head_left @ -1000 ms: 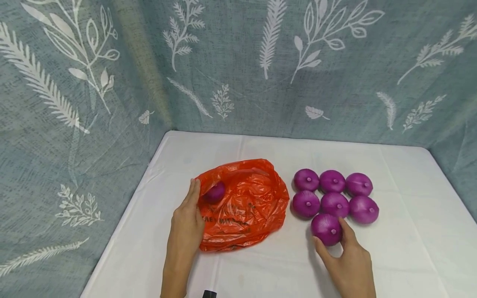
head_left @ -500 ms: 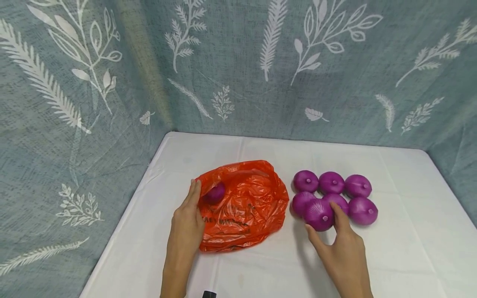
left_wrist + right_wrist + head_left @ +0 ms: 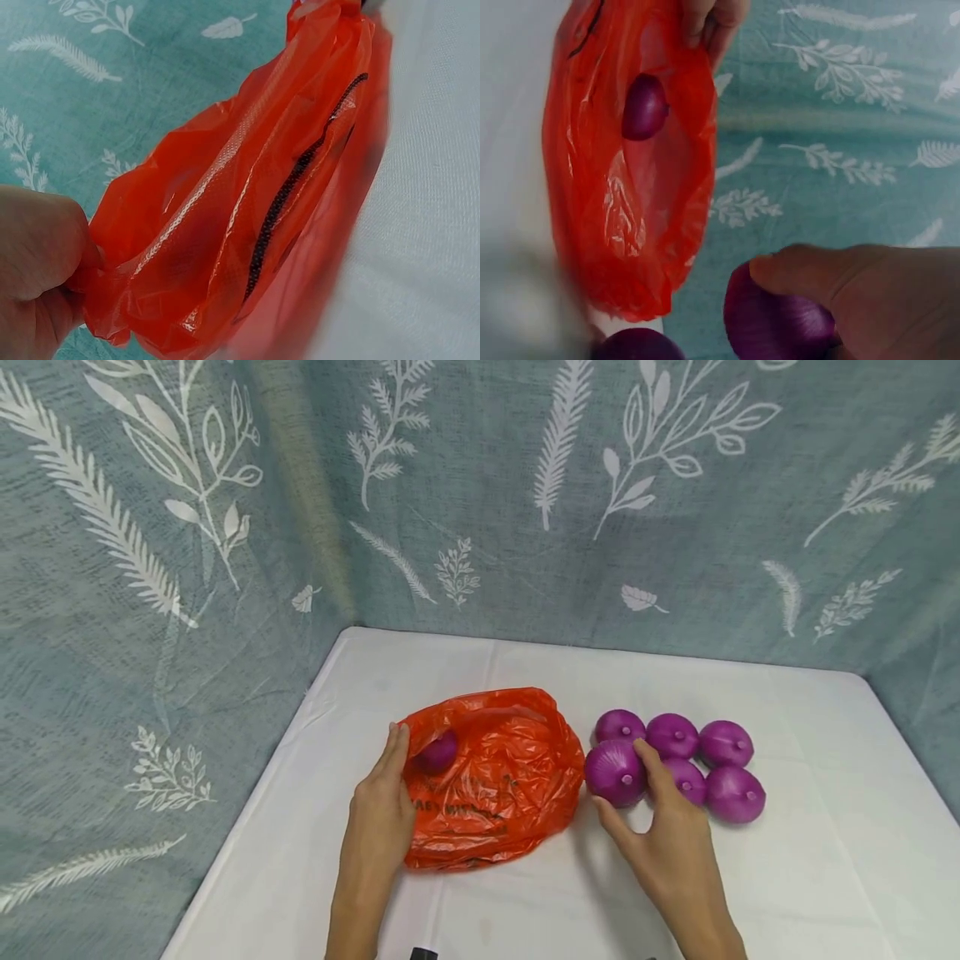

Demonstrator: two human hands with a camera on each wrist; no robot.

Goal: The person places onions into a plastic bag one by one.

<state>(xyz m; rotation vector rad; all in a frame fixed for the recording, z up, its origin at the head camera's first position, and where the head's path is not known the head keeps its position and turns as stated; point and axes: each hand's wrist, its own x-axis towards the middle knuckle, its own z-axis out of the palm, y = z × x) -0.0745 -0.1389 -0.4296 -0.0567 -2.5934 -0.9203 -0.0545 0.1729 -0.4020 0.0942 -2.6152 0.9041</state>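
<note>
My left hand (image 3: 378, 814) grips the left edge of a red plastic bag (image 3: 517, 785); in the left wrist view, its thumb and fingers (image 3: 37, 255) pinch the bunched plastic. The bag lies on its side with its mouth spread, and one purple onion (image 3: 437, 753) shows inside it. My right hand (image 3: 667, 839) holds another purple onion (image 3: 613, 774) between thumb and fingers, just off the bag's right side. In the right wrist view this held onion (image 3: 772, 319) sits under the thumb, with the bag's opening beyond it.
Several more purple onions (image 3: 726, 743) stand in two rows right of the bag; the held onion hides part of them. A white cloth (image 3: 810, 860) covers the table. Patterned green curtains (image 3: 510, 568) hang behind and beside it. A small black object (image 3: 423, 953) pokes in at the bottom edge.
My right hand has carried its onion leftward and away from me, from in front of the rows to beside the bag. The left hand keeps its hold on the bag.
</note>
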